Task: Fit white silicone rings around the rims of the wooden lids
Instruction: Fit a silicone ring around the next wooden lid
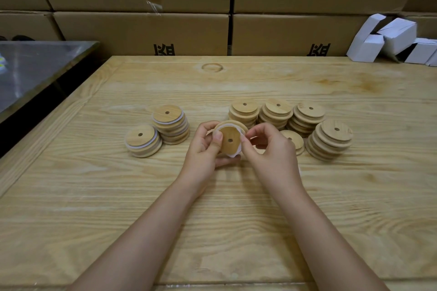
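Observation:
My left hand (205, 146) grips a round wooden lid (229, 139) with a centre hole, held tilted above the table. A white silicone ring (236, 152) lies partly round the lid's inner rim. My right hand (267, 146) pinches the ring at the lid's right edge. To the left stand two stacks of lids with white rings on them (171, 123) (143, 140). On the right are several stacks of bare wooden lids (243, 112) (276, 113) (308, 117) (331, 139), and one low lid (293, 140) behind my right hand.
The work goes on over a pale wooden table (212, 220). Brown cardboard boxes (142, 30) are stacked along the back edge. White folded cartons (387, 38) lie at the back right. A metal-topped table (35, 66) stands to the left.

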`<action>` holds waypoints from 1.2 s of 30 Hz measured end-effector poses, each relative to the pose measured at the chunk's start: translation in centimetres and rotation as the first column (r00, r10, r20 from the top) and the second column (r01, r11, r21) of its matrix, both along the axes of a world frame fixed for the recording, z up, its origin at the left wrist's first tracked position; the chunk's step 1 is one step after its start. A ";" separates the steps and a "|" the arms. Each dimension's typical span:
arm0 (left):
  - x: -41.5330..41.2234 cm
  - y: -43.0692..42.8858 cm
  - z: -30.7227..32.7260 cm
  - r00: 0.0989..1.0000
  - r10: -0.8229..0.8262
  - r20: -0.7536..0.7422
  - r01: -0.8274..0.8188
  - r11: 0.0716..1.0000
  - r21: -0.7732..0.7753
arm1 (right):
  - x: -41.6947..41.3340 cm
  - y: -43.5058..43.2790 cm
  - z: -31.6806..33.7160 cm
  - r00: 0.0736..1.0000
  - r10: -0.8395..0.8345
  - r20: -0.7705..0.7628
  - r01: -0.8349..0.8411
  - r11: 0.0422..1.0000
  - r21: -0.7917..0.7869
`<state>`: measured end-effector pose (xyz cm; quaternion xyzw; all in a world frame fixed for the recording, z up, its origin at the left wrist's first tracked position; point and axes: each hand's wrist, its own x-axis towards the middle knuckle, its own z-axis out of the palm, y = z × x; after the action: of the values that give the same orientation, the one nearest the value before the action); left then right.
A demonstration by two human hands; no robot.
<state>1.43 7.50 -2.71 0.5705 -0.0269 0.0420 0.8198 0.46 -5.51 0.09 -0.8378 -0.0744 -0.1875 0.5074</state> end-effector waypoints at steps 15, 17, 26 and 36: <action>-0.3 -0.5 0.3 0.999 0.002 0.033 -0.006 0.993 0.120 | -0.3 0.0 -0.1 0.984 -0.106 0.141 0.116 0.991 -0.065; -0.1 -0.5 0.1 0.998 0.046 0.050 -0.053 0.986 0.155 | -0.2 0.1 -0.1 0.991 -0.085 0.099 0.089 0.995 -0.036; 0.4 0.2 -0.3 0.993 0.066 0.095 -0.082 0.982 0.168 | -0.2 -0.1 0.3 1.000 -0.026 -0.016 0.028 0.993 0.116; 0.3 0.3 0.1 1.000 0.000 0.007 0.000 1.000 0.017 | -0.2 -0.1 0.4 1.000 0.009 0.024 -0.010 0.999 0.030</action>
<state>1.74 7.83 -2.59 0.5773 -0.0302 0.0439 0.8148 0.22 -5.59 0.50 -0.8274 -0.0814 -0.1961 0.5200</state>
